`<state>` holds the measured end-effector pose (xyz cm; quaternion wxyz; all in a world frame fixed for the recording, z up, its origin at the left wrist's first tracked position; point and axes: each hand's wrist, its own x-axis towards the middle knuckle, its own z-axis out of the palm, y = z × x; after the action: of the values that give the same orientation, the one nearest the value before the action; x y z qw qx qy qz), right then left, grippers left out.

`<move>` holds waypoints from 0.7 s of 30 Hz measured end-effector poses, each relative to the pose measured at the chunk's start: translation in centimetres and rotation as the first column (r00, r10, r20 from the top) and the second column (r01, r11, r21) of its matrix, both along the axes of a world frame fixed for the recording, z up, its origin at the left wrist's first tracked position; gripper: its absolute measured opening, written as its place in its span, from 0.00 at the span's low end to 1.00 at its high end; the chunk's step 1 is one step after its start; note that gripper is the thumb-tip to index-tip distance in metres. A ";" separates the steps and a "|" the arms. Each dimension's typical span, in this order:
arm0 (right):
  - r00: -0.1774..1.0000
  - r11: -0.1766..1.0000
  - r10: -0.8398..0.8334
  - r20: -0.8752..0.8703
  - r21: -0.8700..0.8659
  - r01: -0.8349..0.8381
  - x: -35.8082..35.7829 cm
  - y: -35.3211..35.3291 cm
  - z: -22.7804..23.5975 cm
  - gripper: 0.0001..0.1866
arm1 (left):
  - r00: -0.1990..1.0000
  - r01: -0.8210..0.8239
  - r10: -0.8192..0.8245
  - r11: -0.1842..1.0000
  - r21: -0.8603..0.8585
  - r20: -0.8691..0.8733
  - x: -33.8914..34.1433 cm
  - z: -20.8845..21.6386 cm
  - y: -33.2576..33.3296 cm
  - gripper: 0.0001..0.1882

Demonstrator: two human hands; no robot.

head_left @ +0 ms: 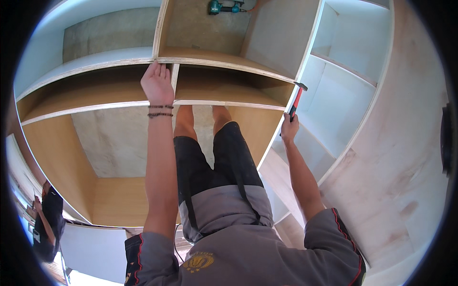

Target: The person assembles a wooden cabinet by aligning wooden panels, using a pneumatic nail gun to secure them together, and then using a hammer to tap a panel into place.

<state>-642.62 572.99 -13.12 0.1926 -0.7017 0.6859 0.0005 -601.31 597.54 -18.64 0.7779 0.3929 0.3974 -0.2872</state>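
My left hand (158, 85) reaches up to a wooden cabinet frame (109, 63). Its fingertips touch the front edge where an upright divider (162, 28) meets a horizontal panel. The fingers are stretched out and slightly bent, and nothing shows in them. A beaded bracelet circles that wrist. On the right, my right hand (289, 127) is closed round the lower handle of a hammer (296, 101) with a red and black grip. The dark hammer head points upward, close to the cabinet's right side edge.
A teal power tool (224, 7) lies inside the upper middle compartment. White shelving (334, 102) stands to the right, beside a pale dusty board (398, 157). Below my left hand is a shallow wood-toned compartment (95, 93). Another person in dark clothing (47, 224) is at the lower left.
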 end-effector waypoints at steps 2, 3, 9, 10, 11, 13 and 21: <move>0.996 0.999 0.035 -0.086 0.018 -0.033 -0.2 -0.7 -1.1 0.15 | 1.000 -0.003 0.003 1.000 0.014 0.014 0.4 1.2 0.3 0.27; 0.990 0.998 0.058 -0.129 0.029 -0.055 -0.4 -1.1 -1.6 0.15 | 1.000 0.008 -0.008 1.000 0.001 0.027 0.7 1.3 0.1 0.29; 0.957 0.956 0.291 -0.013 -0.041 -0.292 -3.9 -2.3 -3.3 0.25 | 0.946 0.164 -0.236 0.940 0.298 0.223 0.1 0.4 0.4 0.28; 0.972 0.972 0.235 -0.007 0.025 -0.235 -3.0 -1.5 -3.3 0.25 | 0.893 0.218 -0.362 0.867 0.448 0.267 -0.7 0.2 1.1 0.28; 0.978 0.977 0.206 0.002 0.062 -0.206 -1.6 -1.1 -3.1 0.25 | 0.755 0.253 -0.579 0.691 0.677 0.309 -1.4 -1.2 2.7 0.29; 0.980 0.971 0.197 0.005 0.134 -0.196 -1.1 -1.2 -2.9 0.28 | 0.437 0.193 -0.887 0.257 0.947 0.152 -2.4 -2.3 3.4 0.31; 0.816 0.816 0.578 0.015 -0.022 -0.578 6.2 -1.1 -0.1 0.27 | 0.262 0.237 -0.942 -0.149 0.960 -0.211 -3.8 -4.4 2.2 0.26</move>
<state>-636.42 571.89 -13.23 0.1847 -0.8782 0.4389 0.0458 -605.10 599.73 -23.00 0.2031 0.9516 -0.0656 -0.2212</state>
